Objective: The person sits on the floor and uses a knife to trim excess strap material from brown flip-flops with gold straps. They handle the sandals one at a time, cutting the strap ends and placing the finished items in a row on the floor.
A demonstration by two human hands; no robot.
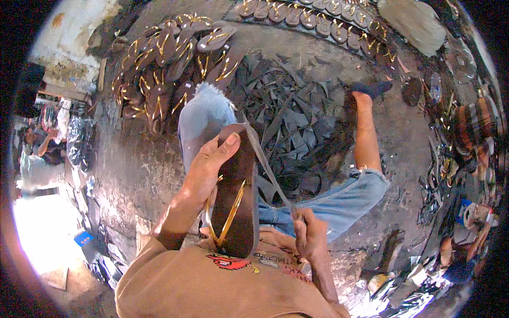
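Observation:
My left hand is closed on a sandal with a dark brown sole and gold straps. Its thumb presses on the far end of the sole, and the strapped end points toward my shirt. My right hand is a fist around the near end of a long, narrow grey strip. That strip slants away from the fist to the sole's far right edge, where it appears to touch. Whether it is a blade or a cut piece of sole material, I cannot tell.
Dark offcuts lie heaped on the floor between my legs. Many gold-strapped sandals are piled at the far left, and a row of sandals runs along the back. Loose scraps and bottles line the right side. Another person is at the far left.

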